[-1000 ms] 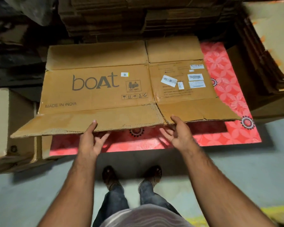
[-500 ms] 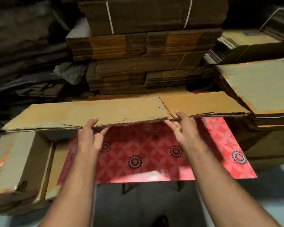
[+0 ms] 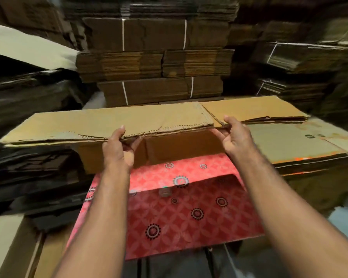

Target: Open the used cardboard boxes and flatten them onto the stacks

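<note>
Flattened cardboard box (image 3: 129, 121) held up flat over the red patterned sheet (image 3: 189, 213), in front of the tied cardboard stacks (image 3: 153, 63). Left hand (image 3: 117, 149) pinching its near edge, thumb on top. Right hand (image 3: 236, 137) gripping the same edge, further right. More flat cardboard (image 3: 293, 141) lying just right. No writing clear enough to read.

Both bare forearms reach forward and up from the bottom of the view, roughly parallel. Left hand (image 3: 117, 149): thumb on top, fingers curled beneath, pinching the near edge of the flattened cardboard box (image 3: 113, 122). Right hand (image 3: 236, 137): same grip farther right on that edge, thumb above, fingers under, wrist straight.
</note>
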`<state>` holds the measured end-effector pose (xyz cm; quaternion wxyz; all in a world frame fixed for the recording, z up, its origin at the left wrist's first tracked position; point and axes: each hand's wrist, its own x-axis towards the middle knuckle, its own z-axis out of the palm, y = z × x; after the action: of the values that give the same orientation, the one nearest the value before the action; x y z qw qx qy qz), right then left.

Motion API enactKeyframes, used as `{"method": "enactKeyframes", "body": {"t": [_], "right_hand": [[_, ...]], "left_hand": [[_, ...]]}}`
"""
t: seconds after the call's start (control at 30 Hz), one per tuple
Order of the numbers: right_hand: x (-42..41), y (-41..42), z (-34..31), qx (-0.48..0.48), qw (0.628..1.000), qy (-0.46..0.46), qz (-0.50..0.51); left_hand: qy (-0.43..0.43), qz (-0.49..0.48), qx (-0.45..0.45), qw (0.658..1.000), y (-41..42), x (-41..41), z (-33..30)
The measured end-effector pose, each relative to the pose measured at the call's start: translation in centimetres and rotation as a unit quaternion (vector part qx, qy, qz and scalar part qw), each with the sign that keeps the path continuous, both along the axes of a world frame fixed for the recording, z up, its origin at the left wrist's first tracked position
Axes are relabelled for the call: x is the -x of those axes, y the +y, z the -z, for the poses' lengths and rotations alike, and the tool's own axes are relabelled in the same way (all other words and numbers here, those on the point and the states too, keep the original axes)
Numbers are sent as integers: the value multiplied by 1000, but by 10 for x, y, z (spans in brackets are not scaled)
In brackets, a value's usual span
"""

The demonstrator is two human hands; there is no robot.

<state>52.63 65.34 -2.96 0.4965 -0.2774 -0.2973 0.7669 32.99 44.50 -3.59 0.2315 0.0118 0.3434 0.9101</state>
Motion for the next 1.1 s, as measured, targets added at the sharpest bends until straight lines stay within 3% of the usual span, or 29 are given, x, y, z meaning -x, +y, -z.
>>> {"method": "enactKeyframes", "body": {"t": [0.37,0.9,1.1], "right_hand": [[-118,78,-45,-25,996,41,70],[-316,437,-43,-41,991,95,83],[-366,526,-11,21,993,40,105]], "left_hand": [[31,66,-10,997,117,-86,-40],[45,113,-35,992,480,-286,-54],[4,143,-13,990,576,-328,-6]]}}
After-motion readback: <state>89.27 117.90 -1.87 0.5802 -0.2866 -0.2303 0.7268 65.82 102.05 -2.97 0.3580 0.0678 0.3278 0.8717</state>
